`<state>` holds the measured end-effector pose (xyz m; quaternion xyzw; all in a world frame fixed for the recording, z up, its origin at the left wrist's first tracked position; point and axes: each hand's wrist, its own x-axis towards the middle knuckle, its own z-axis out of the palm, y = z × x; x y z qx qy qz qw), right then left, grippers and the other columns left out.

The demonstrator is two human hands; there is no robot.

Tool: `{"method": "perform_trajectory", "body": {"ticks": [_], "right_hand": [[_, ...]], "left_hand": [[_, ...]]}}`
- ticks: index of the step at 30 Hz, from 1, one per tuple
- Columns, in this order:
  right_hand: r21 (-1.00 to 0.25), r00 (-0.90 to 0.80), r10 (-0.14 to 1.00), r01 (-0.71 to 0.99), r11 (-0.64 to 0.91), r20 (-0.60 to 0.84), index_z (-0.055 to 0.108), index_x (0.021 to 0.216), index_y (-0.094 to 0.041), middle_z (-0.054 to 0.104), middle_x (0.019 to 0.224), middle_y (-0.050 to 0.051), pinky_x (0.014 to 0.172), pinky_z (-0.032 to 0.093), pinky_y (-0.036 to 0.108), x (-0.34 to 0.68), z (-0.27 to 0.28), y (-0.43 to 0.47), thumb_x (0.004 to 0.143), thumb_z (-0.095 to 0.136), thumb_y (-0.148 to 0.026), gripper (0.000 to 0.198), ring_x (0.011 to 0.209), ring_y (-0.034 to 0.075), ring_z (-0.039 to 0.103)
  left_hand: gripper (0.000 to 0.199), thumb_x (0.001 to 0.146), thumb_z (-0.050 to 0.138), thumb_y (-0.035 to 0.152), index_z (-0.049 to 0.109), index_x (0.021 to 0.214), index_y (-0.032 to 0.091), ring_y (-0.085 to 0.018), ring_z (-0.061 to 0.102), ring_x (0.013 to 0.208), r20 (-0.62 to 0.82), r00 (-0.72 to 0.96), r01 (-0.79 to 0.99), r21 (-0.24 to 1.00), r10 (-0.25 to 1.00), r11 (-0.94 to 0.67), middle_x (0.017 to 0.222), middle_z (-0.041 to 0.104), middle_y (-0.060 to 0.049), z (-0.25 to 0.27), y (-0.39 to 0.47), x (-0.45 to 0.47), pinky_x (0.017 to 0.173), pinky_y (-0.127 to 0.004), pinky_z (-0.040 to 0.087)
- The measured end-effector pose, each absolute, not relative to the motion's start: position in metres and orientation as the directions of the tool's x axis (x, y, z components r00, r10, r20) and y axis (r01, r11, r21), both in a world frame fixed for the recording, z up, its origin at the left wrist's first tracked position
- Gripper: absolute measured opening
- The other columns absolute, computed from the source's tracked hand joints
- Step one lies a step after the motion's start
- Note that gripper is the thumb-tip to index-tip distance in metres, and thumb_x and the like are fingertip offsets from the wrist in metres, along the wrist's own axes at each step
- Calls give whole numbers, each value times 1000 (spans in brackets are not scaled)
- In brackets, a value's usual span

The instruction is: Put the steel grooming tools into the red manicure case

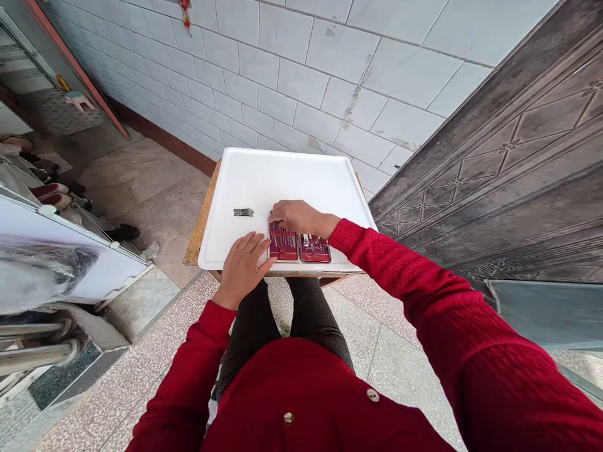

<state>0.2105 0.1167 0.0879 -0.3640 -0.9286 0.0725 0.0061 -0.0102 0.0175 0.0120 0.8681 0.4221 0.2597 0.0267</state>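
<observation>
A manicure set in an opened red case (284,254) lies near the front edge of a white tray (301,169). Slim metal tools fill its left half; small scissors (313,250) and a clipper sit in the right half. My right hand (296,215) reaches over the top of the left half, fingers bent down and pressed together at the tools; what they grip, if anything, is hidden. My left hand (244,260) lies flat with fingers spread, its thumb by the case's left edge. Silver nail clippers (244,213) rest on the tray, left of the case.
Under the tray is a wooden table (195,242). Behind it rises a tiled wall (292,75), and a dark patterned metal door (494,182) stands at the right. A rack with shoes (59,198) is at the left.
</observation>
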Motion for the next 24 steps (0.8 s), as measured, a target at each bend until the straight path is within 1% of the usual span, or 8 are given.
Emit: {"method": "perform_trajectory", "body": {"ticks": [4,8,12,15,18,21,24], "right_hand": [[-126,-754,657,654,746,-21,75,114,-19,74,110,9,83,46,33,214,85,118,91,59,-5,31,110,24,63],[-131,-774,633,627,768,11,76,107,-19,74,111,9,86,47,34,219,83,120,93,58,-5,26,108,23,63],[-120,-814,581,579,807,-22,76,106,-18,74,115,10,85,48,33,219,85,120,97,54,-6,27,112,23,62],[-63,-839,538,543,837,-80,74,105,-17,73,115,10,84,47,32,217,90,119,99,53,-7,24,113,23,61],[47,-853,499,498,866,-155,71,104,-15,71,110,11,80,47,33,215,96,120,100,52,-8,21,109,23,60],[140,-874,430,407,902,-228,70,103,-14,69,107,12,79,46,34,210,102,122,102,50,-10,20,106,24,58],[184,-895,346,304,935,-281,69,104,-15,68,106,12,81,46,35,206,106,127,102,49,-11,20,108,24,57]], "left_hand": [[41,104,52,42,63,137,21,-34,52,143,421,500,722,280,757,-633,145,64,-13,12,17,-10,118,-53,44],[41,104,52,42,64,137,19,-34,53,142,425,502,724,270,754,-634,144,64,-14,12,17,-10,117,-53,44],[41,105,51,43,64,136,19,-34,53,141,430,498,731,259,753,-631,143,65,-13,12,17,-10,117,-53,44],[41,104,51,43,64,136,21,-33,54,141,431,492,732,265,756,-627,143,65,-12,13,17,-10,117,-53,45],[41,104,52,44,64,136,22,-33,54,141,423,495,729,274,759,-628,143,65,-12,13,17,-10,117,-53,45],[41,104,52,44,63,138,23,-33,53,142,414,492,728,287,766,-623,144,65,-12,14,17,-9,117,-54,45],[41,104,52,44,63,137,24,-33,53,142,419,482,734,287,770,-616,143,65,-12,15,17,-9,117,-54,44]]}}
